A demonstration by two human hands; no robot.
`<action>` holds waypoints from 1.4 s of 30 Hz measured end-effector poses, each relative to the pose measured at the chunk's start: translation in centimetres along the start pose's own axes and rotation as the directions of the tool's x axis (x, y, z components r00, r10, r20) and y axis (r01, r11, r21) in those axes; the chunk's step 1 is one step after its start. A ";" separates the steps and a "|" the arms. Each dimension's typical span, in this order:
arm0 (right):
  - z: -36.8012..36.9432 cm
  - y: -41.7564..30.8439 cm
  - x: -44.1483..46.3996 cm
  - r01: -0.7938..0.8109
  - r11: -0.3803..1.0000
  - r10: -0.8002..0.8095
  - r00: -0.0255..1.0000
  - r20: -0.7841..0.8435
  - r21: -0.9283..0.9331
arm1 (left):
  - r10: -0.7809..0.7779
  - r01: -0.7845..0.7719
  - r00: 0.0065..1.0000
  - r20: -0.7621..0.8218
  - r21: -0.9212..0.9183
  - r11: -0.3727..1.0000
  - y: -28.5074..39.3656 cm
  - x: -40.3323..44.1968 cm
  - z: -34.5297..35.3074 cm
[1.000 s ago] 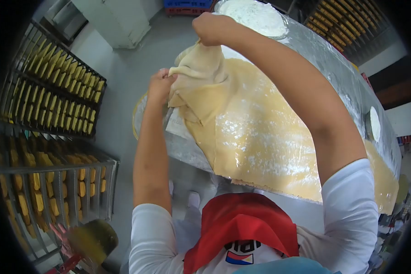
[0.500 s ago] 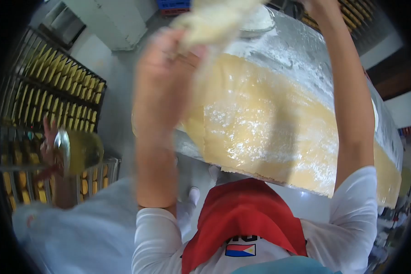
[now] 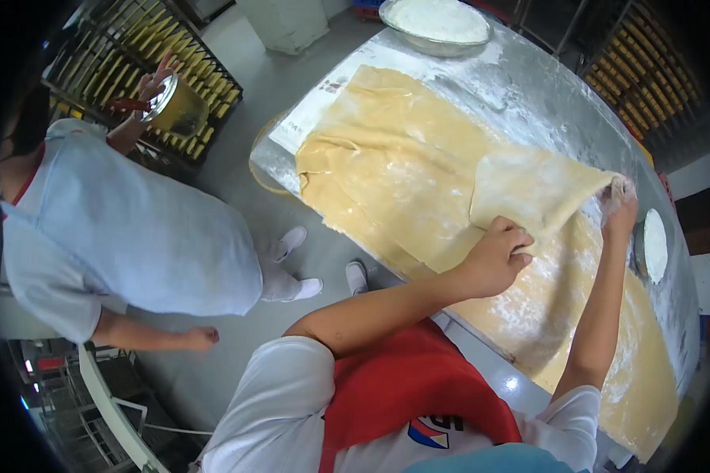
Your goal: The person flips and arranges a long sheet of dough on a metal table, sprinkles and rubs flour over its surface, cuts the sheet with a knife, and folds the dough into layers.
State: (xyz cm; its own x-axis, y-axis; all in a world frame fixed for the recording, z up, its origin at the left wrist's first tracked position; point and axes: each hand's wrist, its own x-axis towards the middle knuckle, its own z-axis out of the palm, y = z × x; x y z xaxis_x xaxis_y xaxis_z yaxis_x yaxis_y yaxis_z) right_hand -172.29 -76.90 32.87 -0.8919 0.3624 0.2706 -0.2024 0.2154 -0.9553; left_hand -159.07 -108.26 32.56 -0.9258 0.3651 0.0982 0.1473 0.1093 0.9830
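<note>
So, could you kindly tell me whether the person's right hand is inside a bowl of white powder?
No, the right hand is gripping a raised corner of the dough sheet.

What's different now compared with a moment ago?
The left hand and right hand have swung rightward, carrying the end of the dough sheet over the rest as a flap; both still grip dough. On the left, a co-worker with a pot has come forward. The flour bowl stayed put.
</note>
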 end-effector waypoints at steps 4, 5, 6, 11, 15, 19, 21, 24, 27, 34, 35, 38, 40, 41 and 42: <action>-7.2 -1.5 -3.2 0.034 0.991 -0.024 0.997 0.079 -0.131 | -0.009 0.008 0.999 0.031 0.026 1.000 1.1 -0.7 6.5; -9.0 -1.0 -3.6 0.033 0.991 -0.023 0.997 0.079 -0.131 | -0.057 0.053 0.996 0.074 0.051 0.997 1.3 -0.9 7.6; -10.9 -0.1 -3.8 0.043 0.977 -0.024 0.995 0.096 -0.208 | -0.103 0.094 0.988 0.116 0.079 0.992 1.6 -0.9 8.4; -18.9 3.3 -6.8 0.073 0.930 -0.046 0.996 0.082 -0.360 | -0.117 0.105 0.972 0.205 0.072 0.992 0.9 -2.5 15.3; -23.7 4.3 -8.7 -0.041 0.953 0.056 0.998 0.041 -0.301 | -0.261 0.285 0.910 0.323 -0.028 0.958 2.0 -2.4 19.3; -28.2 5.7 -9.2 -0.089 0.972 0.082 0.996 -0.042 -0.218 | -0.295 0.372 0.858 0.420 -0.113 0.921 3.5 -2.1 23.2; -30.5 6.1 -9.1 -0.068 0.977 0.059 0.997 -0.049 -0.204 | -0.318 0.428 0.834 0.450 -0.166 0.888 4.3 -1.9 25.2; -33.3 6.8 -8.8 -0.061 0.983 0.048 0.996 -0.074 -0.171 | -0.276 0.476 0.793 0.543 -0.271 0.836 4.6 -0.9 27.9; -34.9 7.4 -8.7 -0.088 0.983 0.072 0.992 -0.099 -0.163 | -0.275 0.419 0.847 0.454 -0.254 0.872 2.9 -0.4 31.8; -37.1 10.4 -7.3 -0.099 0.966 0.065 0.987 -0.149 -0.238 | -0.214 0.272 0.913 0.346 -0.129 0.953 0.4 0.6 36.8; -36.7 10.4 -6.8 -0.108 0.965 0.073 0.986 -0.153 -0.239 | -0.212 0.271 0.916 0.342 -0.133 0.953 0.5 0.6 36.7; -37.9 11.1 -6.0 -0.218 0.927 0.209 0.976 -0.062 -0.304 | -0.126 0.151 0.869 0.479 -0.013 0.989 -0.5 1.6 33.9; -39.2 12.3 -5.7 -0.301 0.879 0.332 0.943 0.021 -0.369 | 0.012 -0.054 0.904 0.428 0.085 0.995 -2.1 1.5 30.0; -39.9 12.7 -5.8 -0.258 0.785 0.336 0.941 0.037 -0.564 | 0.084 -0.106 0.973 0.214 0.098 0.989 -3.9 1.0 27.2; -40.3 13.2 -6.2 -0.200 0.654 0.345 0.937 0.052 -0.730 | 0.249 -0.300 0.949 0.192 0.308 0.903 -6.7 2.0 23.0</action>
State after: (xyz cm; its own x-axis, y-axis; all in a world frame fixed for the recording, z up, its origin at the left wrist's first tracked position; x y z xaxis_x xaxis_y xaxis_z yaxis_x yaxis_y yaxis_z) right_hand -153.14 -39.72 23.39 -0.9265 0.3672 -0.0819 0.3416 0.7299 -0.5921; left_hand -153.96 -87.00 22.58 -0.7753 0.5511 0.3087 0.5177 0.2744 0.8104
